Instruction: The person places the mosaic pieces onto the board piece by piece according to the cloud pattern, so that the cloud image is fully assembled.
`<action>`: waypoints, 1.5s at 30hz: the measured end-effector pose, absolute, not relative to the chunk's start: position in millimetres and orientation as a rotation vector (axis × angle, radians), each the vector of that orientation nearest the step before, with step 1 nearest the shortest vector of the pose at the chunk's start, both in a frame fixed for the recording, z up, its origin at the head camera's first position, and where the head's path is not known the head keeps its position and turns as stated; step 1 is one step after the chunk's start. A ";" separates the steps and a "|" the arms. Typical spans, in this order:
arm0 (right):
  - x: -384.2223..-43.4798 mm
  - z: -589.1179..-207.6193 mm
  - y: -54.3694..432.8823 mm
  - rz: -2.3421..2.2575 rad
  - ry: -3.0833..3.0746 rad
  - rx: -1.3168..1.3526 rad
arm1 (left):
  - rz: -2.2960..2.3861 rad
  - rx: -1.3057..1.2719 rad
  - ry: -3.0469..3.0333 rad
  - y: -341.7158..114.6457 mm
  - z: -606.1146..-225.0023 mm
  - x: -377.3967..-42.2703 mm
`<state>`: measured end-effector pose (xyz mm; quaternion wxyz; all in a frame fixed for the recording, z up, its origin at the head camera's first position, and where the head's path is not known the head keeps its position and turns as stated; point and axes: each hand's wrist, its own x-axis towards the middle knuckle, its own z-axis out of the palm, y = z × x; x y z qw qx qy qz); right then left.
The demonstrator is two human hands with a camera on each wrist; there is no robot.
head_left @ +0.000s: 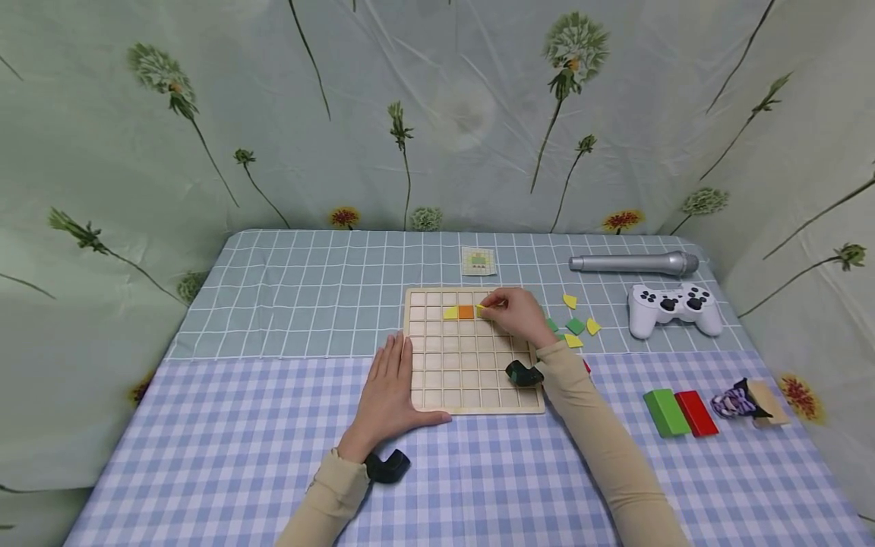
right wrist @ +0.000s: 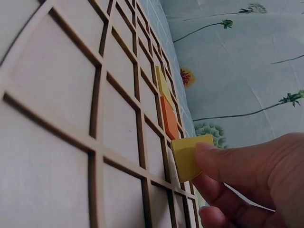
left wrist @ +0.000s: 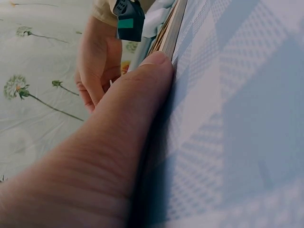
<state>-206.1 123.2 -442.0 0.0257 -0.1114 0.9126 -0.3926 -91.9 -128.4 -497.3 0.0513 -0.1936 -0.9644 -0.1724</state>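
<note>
A wooden grid board (head_left: 465, 365) lies on the table. My right hand (head_left: 518, 313) pinches a yellow tile (right wrist: 187, 159) with one rounded edge between thumb and fingers, close over a cell of an upper row. Just left of it, an orange square tile (head_left: 465, 312) and another yellow tile (head_left: 450, 313) sit side by side in their cells. My left hand (head_left: 391, 391) rests at the board's lower left corner, fingers straight along the left side, thumb against the front edge. In the left wrist view that thumb (left wrist: 152, 71) touches the board's edge.
Loose yellow (head_left: 570, 301) and green tiles (head_left: 576, 326) lie right of the board, partly behind the right arm. A pattern card (head_left: 478, 261) is beyond it. Further right are a microphone (head_left: 632, 263), a game controller (head_left: 674, 309), a green block (head_left: 666, 412), a red block (head_left: 696, 413) and a small figure (head_left: 734, 401).
</note>
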 end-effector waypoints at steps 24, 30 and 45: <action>-205.9 -447.5 134.3 -1.088 2.916 -0.466 | -0.506 -0.610 -2.897 -127.6 -496.6 -91.6; -209.0 -445.8 166.3 -1.104 2.902 -0.489 | -0.515 -0.600 -2.927 -127.4 -495.6 -90.9; -208.2 -445.3 228.5 -0.807 3.149 -0.109 | -0.504 -0.592 -2.942 -128.7 -497.8 -92.1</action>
